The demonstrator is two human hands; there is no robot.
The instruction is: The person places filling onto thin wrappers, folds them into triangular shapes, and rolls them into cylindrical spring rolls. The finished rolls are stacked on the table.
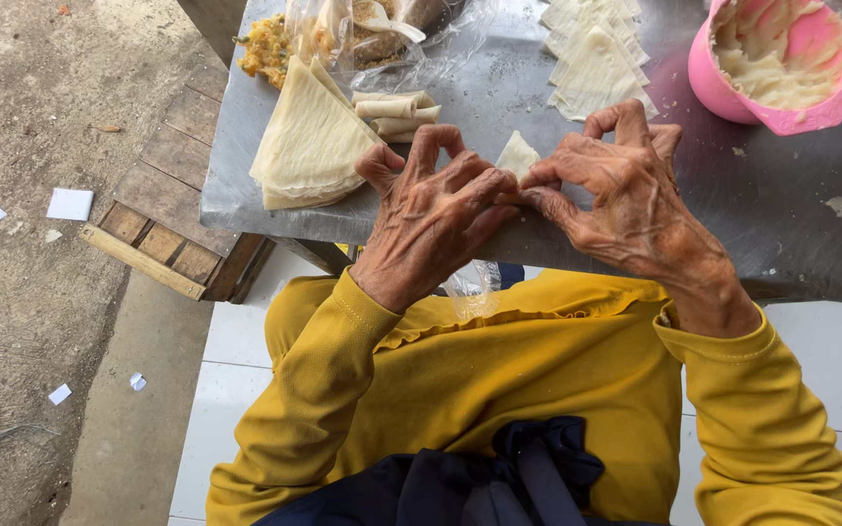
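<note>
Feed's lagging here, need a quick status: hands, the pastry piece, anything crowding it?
Left hand and right hand both pinching one small folded pastry triangle over the metal table. Wrapper stack to the left, pink paste bowl to the right; neither touches it.

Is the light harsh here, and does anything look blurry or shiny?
Head view: soft, even daylight, faint shadows; both hands, left hand and right hand, and the folded pastry look sharp; the metal table shows dull sheen; the plastic bag glints.

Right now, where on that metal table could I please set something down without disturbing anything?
Bare metal lies right of the right hand, below the pink bowl. The far left is crowded: triangular wrapper stack, rolled strips, filling bag.
</note>
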